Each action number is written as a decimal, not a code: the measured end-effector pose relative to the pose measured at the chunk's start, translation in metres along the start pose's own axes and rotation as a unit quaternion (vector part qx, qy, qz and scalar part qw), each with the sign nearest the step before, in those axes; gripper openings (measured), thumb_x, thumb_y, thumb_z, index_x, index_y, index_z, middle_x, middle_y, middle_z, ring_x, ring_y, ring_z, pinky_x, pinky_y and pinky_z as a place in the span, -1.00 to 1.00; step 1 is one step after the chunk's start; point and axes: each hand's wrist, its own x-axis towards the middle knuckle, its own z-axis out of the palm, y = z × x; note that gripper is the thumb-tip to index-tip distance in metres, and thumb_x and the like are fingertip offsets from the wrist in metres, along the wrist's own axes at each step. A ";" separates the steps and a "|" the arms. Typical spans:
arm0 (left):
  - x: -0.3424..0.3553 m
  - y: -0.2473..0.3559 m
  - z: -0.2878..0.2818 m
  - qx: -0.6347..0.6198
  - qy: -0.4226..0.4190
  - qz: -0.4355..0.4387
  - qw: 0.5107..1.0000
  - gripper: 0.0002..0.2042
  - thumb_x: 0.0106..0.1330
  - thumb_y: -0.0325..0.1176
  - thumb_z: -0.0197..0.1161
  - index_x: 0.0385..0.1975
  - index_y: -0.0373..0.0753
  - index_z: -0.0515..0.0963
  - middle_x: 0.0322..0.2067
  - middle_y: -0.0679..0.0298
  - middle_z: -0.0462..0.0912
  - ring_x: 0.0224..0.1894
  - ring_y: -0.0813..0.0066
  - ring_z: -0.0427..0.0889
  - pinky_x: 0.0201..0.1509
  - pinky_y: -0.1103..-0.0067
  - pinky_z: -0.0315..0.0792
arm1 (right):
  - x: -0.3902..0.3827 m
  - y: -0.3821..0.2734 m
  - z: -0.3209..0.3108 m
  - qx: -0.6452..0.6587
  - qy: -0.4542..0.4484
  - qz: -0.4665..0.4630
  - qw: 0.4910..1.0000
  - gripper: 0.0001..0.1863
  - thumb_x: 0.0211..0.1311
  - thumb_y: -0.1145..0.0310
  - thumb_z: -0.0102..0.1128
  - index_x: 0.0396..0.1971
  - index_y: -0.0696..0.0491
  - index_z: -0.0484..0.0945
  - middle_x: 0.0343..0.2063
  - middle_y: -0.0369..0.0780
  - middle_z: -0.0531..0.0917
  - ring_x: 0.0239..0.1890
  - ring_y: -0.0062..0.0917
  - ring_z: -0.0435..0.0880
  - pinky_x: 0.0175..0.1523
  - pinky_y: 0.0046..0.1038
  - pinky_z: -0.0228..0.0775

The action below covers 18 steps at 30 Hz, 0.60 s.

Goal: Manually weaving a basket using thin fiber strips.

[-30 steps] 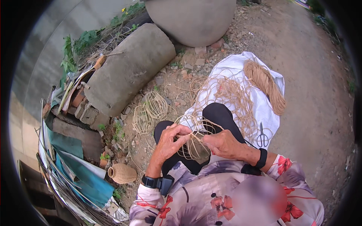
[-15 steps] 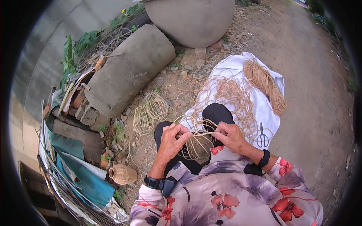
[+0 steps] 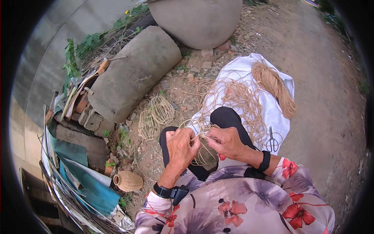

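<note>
Left hand (image 3: pixel 180 147), right hand (image 3: pixel 225 142) are pinching strand frame (image 3: pixel 201 133); seeming light, springy (probably kinkable), crossings offering best hold.

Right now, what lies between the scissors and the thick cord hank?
Head view: only bare white sheet lies between the scissors and the hank.

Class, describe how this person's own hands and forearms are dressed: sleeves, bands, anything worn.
The left hand and right hand wear no gloves. The left wrist has a black strap with a dark, boxy device; the right has a plain-looking black band. The left sleeve and right sleeve are pale pinkish, with red floral print and dark purplish patches.
</note>
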 end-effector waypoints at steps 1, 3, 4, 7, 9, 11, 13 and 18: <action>0.000 0.000 0.001 -0.004 -0.017 -0.019 1.000 -0.80 -0.01 -0.46 0.36 -0.56 -0.16 0.40 -0.61 0.31 0.45 -0.50 0.31 0.47 -0.24 0.41 0.19 | 0.002 0.001 0.003 -0.034 -0.012 -0.030 0.999 -0.89 0.10 0.35 0.25 -0.51 0.02 0.53 -0.70 -0.17 0.55 -0.65 -0.29 0.59 -0.49 -0.35 0.42; 0.000 -0.001 0.002 -0.018 -0.006 -0.006 1.000 -0.80 -0.01 -0.48 0.34 -0.56 -0.17 0.39 -0.59 0.28 0.46 -0.50 0.27 0.47 -0.26 0.40 0.22 | 0.005 0.002 0.007 -0.024 -0.026 -0.022 0.999 -0.90 0.09 0.36 0.23 -0.52 0.03 0.52 -0.70 -0.16 0.54 -0.64 -0.26 0.59 -0.46 -0.31 0.44; 0.000 -0.001 0.003 -0.037 -0.010 -0.008 0.999 -0.80 0.00 -0.49 0.32 -0.55 -0.18 0.38 -0.58 0.25 0.46 -0.50 0.23 0.47 -0.27 0.38 0.24 | 0.006 0.002 0.009 -0.020 -0.050 -0.005 0.999 -0.90 0.08 0.37 0.21 -0.52 0.03 0.51 -0.71 -0.15 0.54 -0.62 -0.23 0.60 -0.43 -0.26 0.45; 0.001 -0.003 0.005 -0.087 -0.035 -0.040 0.995 -0.84 0.02 -0.52 0.32 -0.55 -0.24 0.41 -0.61 0.25 0.49 -0.55 0.23 0.45 -0.36 0.42 0.32 | 0.012 0.000 0.011 -0.074 -0.095 0.010 0.993 -0.88 0.10 0.36 0.19 -0.46 0.07 0.48 -0.63 -0.11 0.59 -0.56 -0.16 0.62 -0.39 -0.19 0.45; 0.002 -0.006 0.001 -0.106 -0.065 -0.051 0.991 -0.85 0.10 -0.48 0.31 -0.53 -0.26 0.42 -0.60 0.23 0.51 -0.54 0.25 0.48 -0.38 0.43 0.35 | 0.013 -0.002 0.002 -0.053 -0.087 0.006 0.995 -0.85 0.08 0.36 0.21 -0.41 0.08 0.48 -0.57 -0.11 0.60 -0.50 -0.17 0.62 -0.34 -0.21 0.43; 0.005 -0.012 -0.007 -0.126 -0.104 -0.073 0.984 -0.85 0.17 -0.44 0.29 -0.50 -0.28 0.43 -0.58 0.20 0.54 -0.53 0.27 0.50 -0.40 0.44 0.37 | 0.014 -0.004 -0.011 -0.040 -0.097 0.024 0.994 -0.81 0.06 0.36 0.23 -0.36 0.09 0.48 -0.51 -0.11 0.61 -0.44 -0.17 0.62 -0.30 -0.24 0.42; 0.012 -0.019 -0.014 -0.224 -0.188 -0.084 0.953 -0.86 0.23 -0.42 0.26 -0.41 -0.28 0.42 -0.59 0.07 0.55 -0.48 0.00 0.56 -0.35 0.29 0.40 | 0.016 -0.003 -0.025 -0.117 0.006 -0.119 0.986 -0.72 -0.03 0.38 0.28 -0.28 0.09 0.49 -0.40 -0.15 0.59 -0.32 -0.24 0.58 -0.22 -0.34 0.35; 0.032 -0.027 -0.019 -0.227 -0.295 -0.098 0.923 -0.73 0.44 -0.15 0.01 -0.24 -0.27 0.39 -0.50 0.04 0.56 -0.37 0.03 0.60 -0.27 0.31 0.42 | -0.001 -0.003 -0.031 -0.026 0.020 -0.119 0.992 -0.83 -0.06 0.45 0.30 -0.42 0.07 0.53 -0.48 -0.22 0.55 -0.38 -0.32 0.56 -0.28 -0.35 0.33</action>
